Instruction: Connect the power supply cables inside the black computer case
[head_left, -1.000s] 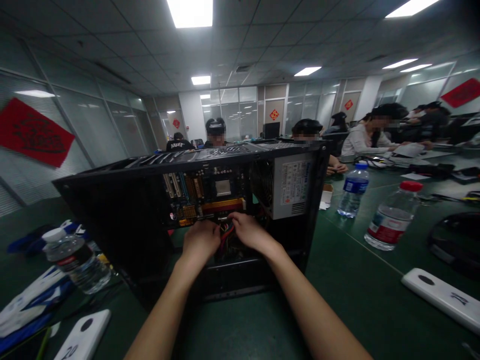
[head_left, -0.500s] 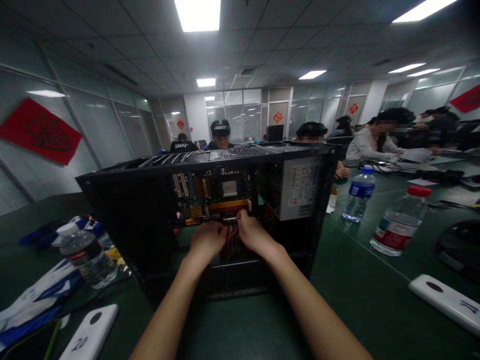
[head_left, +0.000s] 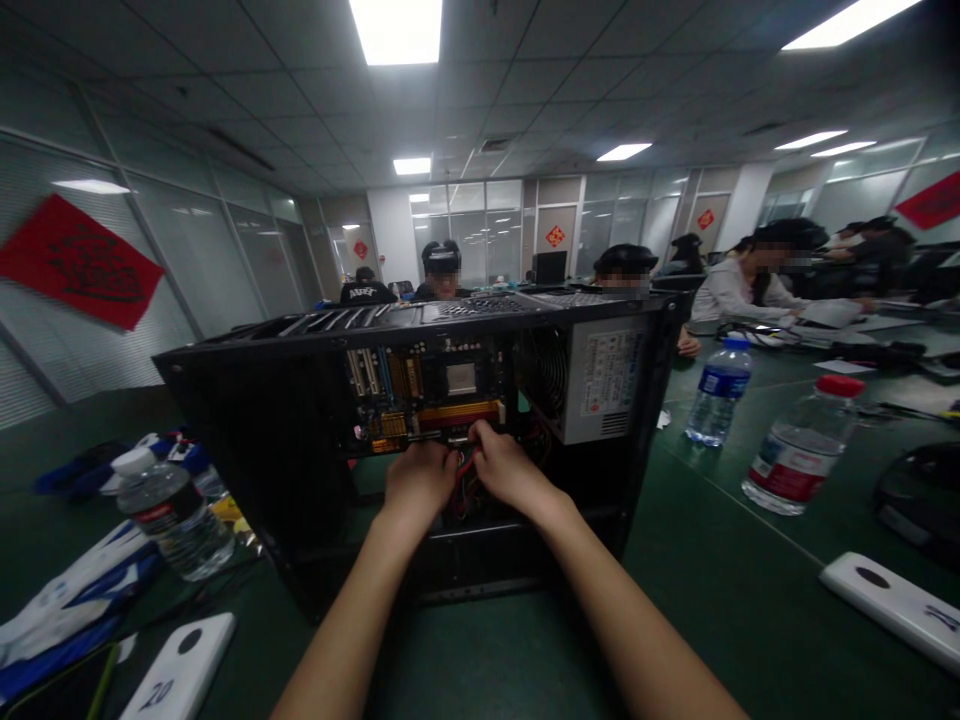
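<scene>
An open black computer case (head_left: 247, 470) lies in front of me on the green table. Inside it I see a motherboard (head_left: 442, 360) with several slots and a square grey chip area, and a silver power supply (head_left: 611, 385) at the right. My left hand (head_left: 424, 475) is closed at the board's lower edge, its fingertips hidden from me. Close beside it, my right hand (head_left: 506, 465) is closed too, thumb and finger pressed together near the slots. Red and dark cables (head_left: 466, 475) run between the hands. What exactly each hand pinches is too small to make out.
Left of the case stands a water bottle (head_left: 172, 510); two more, one blue-capped (head_left: 718, 390) and one red-capped (head_left: 802, 445), stand at the right. White numbered devices (head_left: 180, 665) lie at both sides. People sit beyond the case, one in a light top (head_left: 731, 290).
Both hands stay at the lower edge of the motherboard, with only slight finger shifts. My right fingertips have moved slightly left. The case looks unchanged.
</scene>
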